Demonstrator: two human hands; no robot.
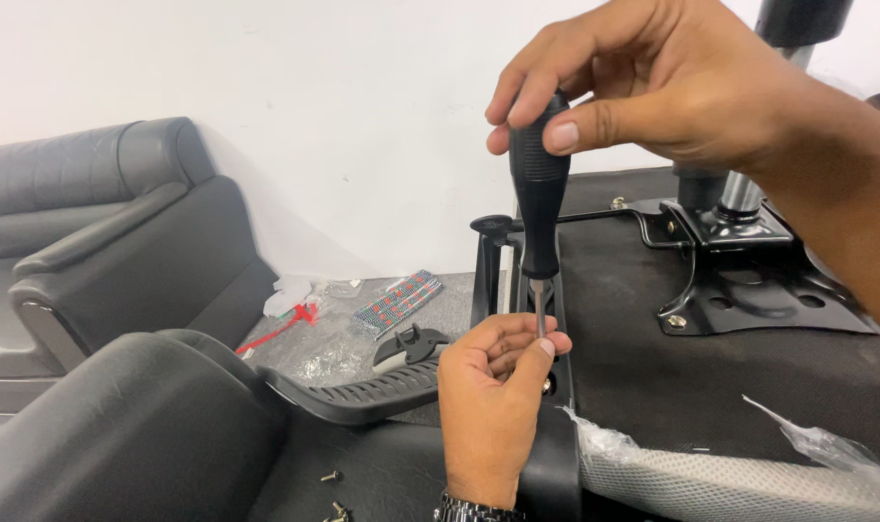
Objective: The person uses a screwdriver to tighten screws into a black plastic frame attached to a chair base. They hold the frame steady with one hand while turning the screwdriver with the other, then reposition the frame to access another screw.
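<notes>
- The right hand [643,87] came in from the upper right and wrapped the top of a black-handled screwdriver [540,193], fingers curled tight over the cap, thumb pressed across the front of the handle.
- The screwdriver stood nearly upright — its thin metal shaft dropped straight down into the left hand [493,391].
- The left hand, wrist ringed by a metal watch [469,509], pinched the shaft near its tip between thumb and forefinger, the other fingers folded narrow beneath; the tip itself was hidden behind them.
- Right there at the tip, a brass-coloured screw head [548,386] peeked out just beside the left fingers, sitting on the black armrest bracket [488,271] that ran along the edge of the upturned chair seat [653,387].
- Further right on that seat sat the black metal base plate [749,280] with its bolts, the gas column [745,188] rising out of it.
- Down left lay a curved ribbed armrest pad [363,391], and loose screws [334,493] were scattered on the dark cushion below.
- In the background — a black leather sofa [92,213], and a patterned packet [396,302] on the grey floor.
</notes>
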